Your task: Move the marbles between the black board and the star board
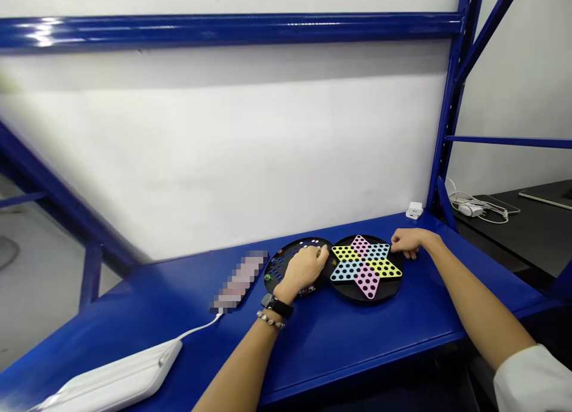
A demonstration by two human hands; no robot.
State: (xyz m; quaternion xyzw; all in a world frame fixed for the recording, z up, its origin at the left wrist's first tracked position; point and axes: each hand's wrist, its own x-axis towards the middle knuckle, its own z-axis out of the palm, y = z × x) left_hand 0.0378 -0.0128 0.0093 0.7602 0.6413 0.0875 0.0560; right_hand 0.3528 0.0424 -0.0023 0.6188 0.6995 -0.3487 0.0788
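Observation:
A round black Chinese checkers board [384, 284] with a pastel star of holes lies on the blue shelf [357, 340]. Left of it sits a round black tray [286, 251] with several marbles. My left hand [302, 270] rests over that tray, fingers curled with the fingertips pinched near a small marble at the tray's right edge. My right hand [409, 242] lies curled at the board's far right rim, touching it; I cannot see anything in it.
A white flat device [120, 379] with a cable lies at the near left. A blurred-out object [239, 281] sits left of the tray. A white charger [414, 210] stands by the blue upright. Cables and a dark table [527, 221] lie to the right.

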